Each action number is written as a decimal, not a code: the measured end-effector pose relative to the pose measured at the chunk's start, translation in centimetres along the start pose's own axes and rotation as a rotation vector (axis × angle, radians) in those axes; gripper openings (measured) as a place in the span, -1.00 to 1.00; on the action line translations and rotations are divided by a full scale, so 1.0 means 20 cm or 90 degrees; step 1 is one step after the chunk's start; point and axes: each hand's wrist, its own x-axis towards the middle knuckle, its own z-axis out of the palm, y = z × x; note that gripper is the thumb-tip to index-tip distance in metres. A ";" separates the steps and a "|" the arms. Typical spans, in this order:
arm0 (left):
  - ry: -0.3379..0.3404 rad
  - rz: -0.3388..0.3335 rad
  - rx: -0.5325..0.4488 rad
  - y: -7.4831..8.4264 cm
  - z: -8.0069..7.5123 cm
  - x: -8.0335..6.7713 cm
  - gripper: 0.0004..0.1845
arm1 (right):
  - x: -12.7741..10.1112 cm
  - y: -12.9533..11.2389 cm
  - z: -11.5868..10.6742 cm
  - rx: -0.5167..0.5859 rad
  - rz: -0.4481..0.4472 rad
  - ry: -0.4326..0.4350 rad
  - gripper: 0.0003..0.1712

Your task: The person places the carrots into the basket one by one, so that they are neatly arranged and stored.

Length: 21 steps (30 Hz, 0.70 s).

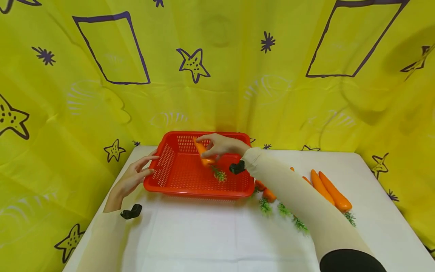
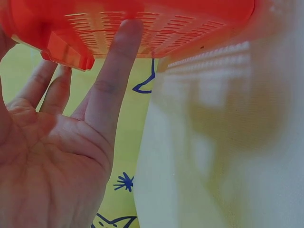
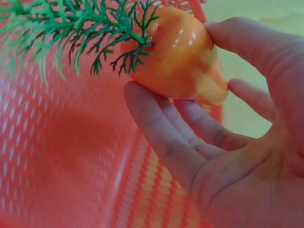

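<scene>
In the head view, a red plastic basket [image 1: 200, 192] with slotted sides stands at the back of the white table. My left hand [image 1: 130, 179] is at its left end, nearly straight fingers touching the rim and outer wall; in the left wrist view, one fingertip of the left hand [image 2: 57, 156] lies against the slotted wall. Over the basket, my right hand [image 1: 222, 145] holds an orange toy carrot [image 1: 201, 149] with its green leafy top hanging low. Close up, the thumb and fingers of the right hand [image 3: 251, 156] pinch the carrot [image 3: 178, 52] around its body.
Several more carrots [image 1: 331, 190] lie on the white table [image 1: 197, 234] right of the basket, partly hidden under my right forearm. Behind and beside the table hangs a yellow curtain [image 1: 224, 98] with starfish drawings, close to the basket's back rim.
</scene>
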 end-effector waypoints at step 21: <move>0.006 -0.016 -0.006 0.00 0.01 0.02 -0.49 | 0.48 0.03 0.36 0.111 0.088 0.062 -0.20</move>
